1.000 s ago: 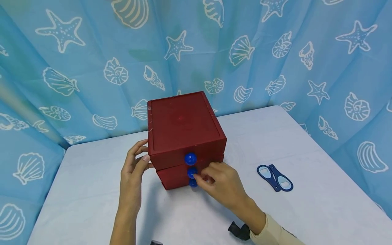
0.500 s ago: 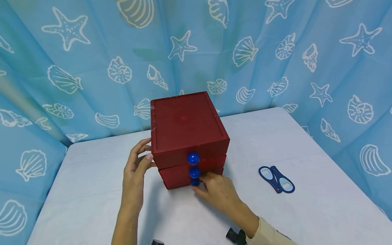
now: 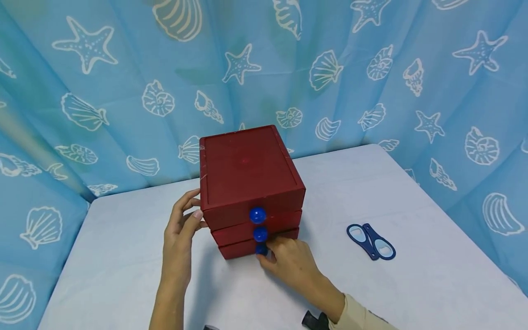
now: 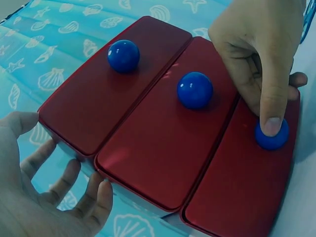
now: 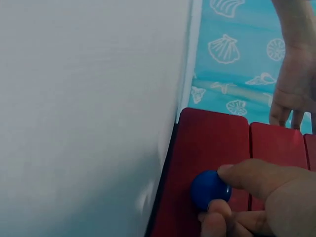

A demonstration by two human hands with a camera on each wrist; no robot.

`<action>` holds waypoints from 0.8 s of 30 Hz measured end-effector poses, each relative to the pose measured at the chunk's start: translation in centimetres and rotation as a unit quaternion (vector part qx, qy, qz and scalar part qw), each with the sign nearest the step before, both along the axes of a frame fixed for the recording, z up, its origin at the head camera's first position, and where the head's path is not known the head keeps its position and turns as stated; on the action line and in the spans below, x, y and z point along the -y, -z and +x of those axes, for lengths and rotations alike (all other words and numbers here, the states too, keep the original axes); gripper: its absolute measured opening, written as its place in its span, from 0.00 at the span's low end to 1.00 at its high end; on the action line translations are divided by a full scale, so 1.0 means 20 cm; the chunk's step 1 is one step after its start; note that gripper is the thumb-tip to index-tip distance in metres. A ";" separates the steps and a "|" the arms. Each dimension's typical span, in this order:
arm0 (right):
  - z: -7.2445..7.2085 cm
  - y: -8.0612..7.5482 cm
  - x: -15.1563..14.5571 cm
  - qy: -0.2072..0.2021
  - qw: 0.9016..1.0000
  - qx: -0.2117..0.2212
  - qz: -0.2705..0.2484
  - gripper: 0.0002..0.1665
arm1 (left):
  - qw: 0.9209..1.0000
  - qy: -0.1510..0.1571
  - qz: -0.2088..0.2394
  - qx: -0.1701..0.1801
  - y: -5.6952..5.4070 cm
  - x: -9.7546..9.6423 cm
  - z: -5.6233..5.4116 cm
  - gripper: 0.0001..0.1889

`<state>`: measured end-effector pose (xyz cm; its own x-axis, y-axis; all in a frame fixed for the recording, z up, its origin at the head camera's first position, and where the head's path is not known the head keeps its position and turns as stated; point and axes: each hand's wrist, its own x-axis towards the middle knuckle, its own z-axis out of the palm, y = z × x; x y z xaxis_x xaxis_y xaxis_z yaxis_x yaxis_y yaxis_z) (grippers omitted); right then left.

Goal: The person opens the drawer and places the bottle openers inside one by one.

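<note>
A red box (image 3: 247, 169) with three drawers stacked one above another stands on the white-covered table. Each drawer front carries a round blue knob. My right hand (image 3: 294, 263) pinches the lowest knob (image 4: 272, 136) between thumb and fingers; in the left wrist view the thumb lies over the knob's face. The middle knob (image 4: 195, 90) and the top knob (image 4: 124, 56) are untouched. At the box's left side, my left hand (image 3: 177, 243) rests with spread fingers, fingertips at the edge of the box. The bottom drawer (image 3: 238, 250) shows as its own band under the middle one.
To the right on the table (image 3: 420, 275) lies a pair of dark blue paddle-shaped items (image 3: 373, 242) with light blue oval insides. A black item (image 3: 315, 320) shows beside the right sleeve. A blue curtain (image 3: 264, 91) with shell prints hangs behind and around the table.
My right hand has moved down from the middle knob and taken hold of the lowest knob. The bottom drawer has come forward slightly. The left hand keeps its place.
</note>
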<state>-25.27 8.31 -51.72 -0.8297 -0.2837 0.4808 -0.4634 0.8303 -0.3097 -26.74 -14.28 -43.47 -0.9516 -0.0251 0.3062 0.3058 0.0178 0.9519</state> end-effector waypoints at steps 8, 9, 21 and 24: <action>0.05 -0.05 0.01 0.002 0.999 0.008 0.045 0.29 | 1.000 0.000 0.003 0.002 0.00 0.01 0.00 0.22; 0.06 -0.05 0.01 0.002 0.999 0.009 0.050 0.30 | 1.000 0.001 0.001 0.003 0.00 0.01 0.00 0.22; 0.15 -0.06 0.00 -0.001 0.999 0.027 0.038 0.24 | 1.000 0.016 0.001 0.004 0.00 0.02 0.00 0.22; 0.18 -0.04 0.00 -0.003 0.999 0.049 0.023 0.20 | 1.000 0.016 0.000 -0.002 0.00 0.03 -0.01 0.22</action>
<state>-21.59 8.39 -50.87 -0.8698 -0.3092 0.3845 -0.4386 0.8414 -0.3157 -26.98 -14.93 -43.50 -0.9509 0.0061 0.3095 0.3096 0.0082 0.9508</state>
